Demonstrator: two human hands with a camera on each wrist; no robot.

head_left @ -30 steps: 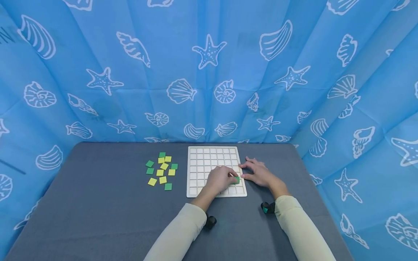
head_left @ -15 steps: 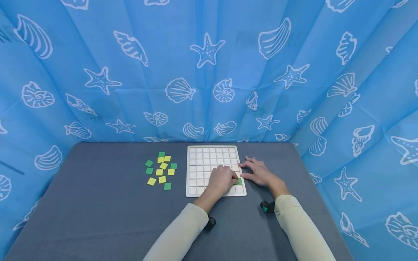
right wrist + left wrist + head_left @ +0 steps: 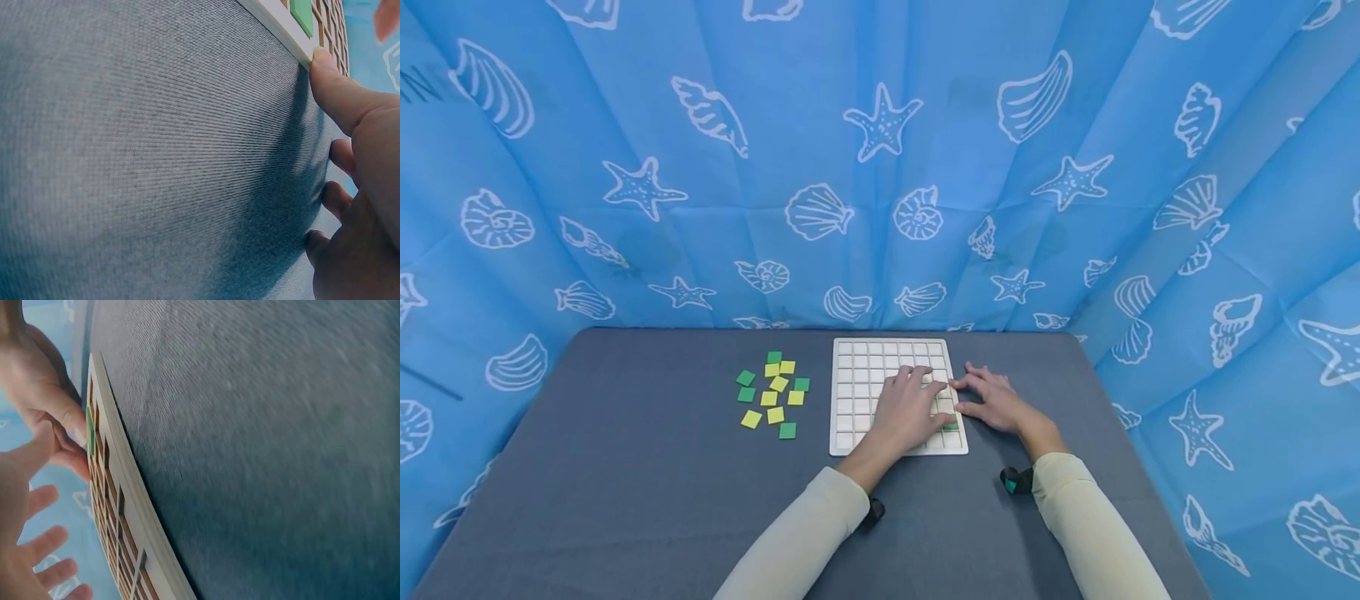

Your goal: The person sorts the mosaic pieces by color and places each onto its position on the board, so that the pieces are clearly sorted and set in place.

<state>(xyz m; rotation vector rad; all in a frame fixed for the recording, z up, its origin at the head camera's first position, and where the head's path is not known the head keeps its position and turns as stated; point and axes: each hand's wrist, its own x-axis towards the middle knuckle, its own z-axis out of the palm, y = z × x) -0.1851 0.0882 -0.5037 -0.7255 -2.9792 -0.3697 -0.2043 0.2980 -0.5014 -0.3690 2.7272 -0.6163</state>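
A pale wooden grid board lies on the table, its square cells divided by thin raised lines. One green tile sits in a cell near the board's right edge; in the head view the left thumb partly covers it. Over the right half of the board is my left hand, fingers spread and holding nothing. In the left wrist view its fingers are apart above the grid. My right hand is at the board's right edge, the thumb touching the rim and the other fingers loosely extended.
Left of the board, several loose yellow tiles and green tiles lie scattered on the dark grey table. A blue curtain with white shells and starfish stands behind and along the sides.
My left hand pinched the green tile, set it into the right column, then let go; its fingers have spread and lifted off it. The right hand has stayed at the board's edge.
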